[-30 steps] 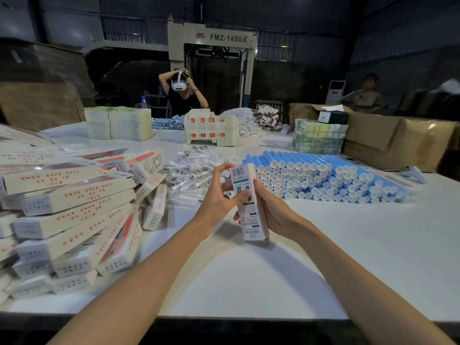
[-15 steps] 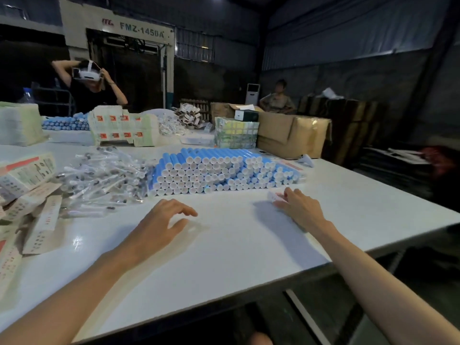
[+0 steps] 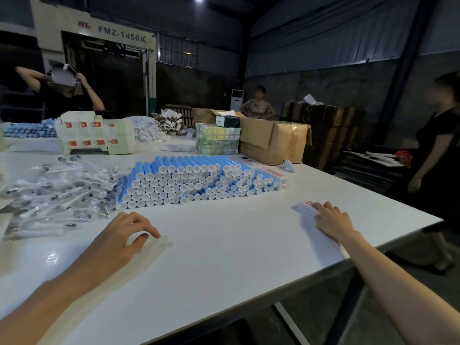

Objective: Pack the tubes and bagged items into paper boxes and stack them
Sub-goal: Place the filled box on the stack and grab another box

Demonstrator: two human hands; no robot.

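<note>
Far left: pile of bagged items (image 3: 62, 192) on the white worktop (image 3: 224, 257), its edge touching the tube stack. Left grip (image 3: 119, 240) in front of that pile, released, fingers loosely curled with tips at the worktop, holding nothing. Centre: blue tubes (image 3: 194, 180) stacked in rows, white caps toward the camera. Behind them, a brown carton (image 3: 271, 140). Right: one paper box (image 3: 307, 207) lying flat near the worktop's right edge. Right grip (image 3: 332, 219) released, fingers flat on the box.

Two hands (image 3: 119, 241), three other people (image 3: 257, 105) — two tube stacks (image 3: 189, 180).
</note>
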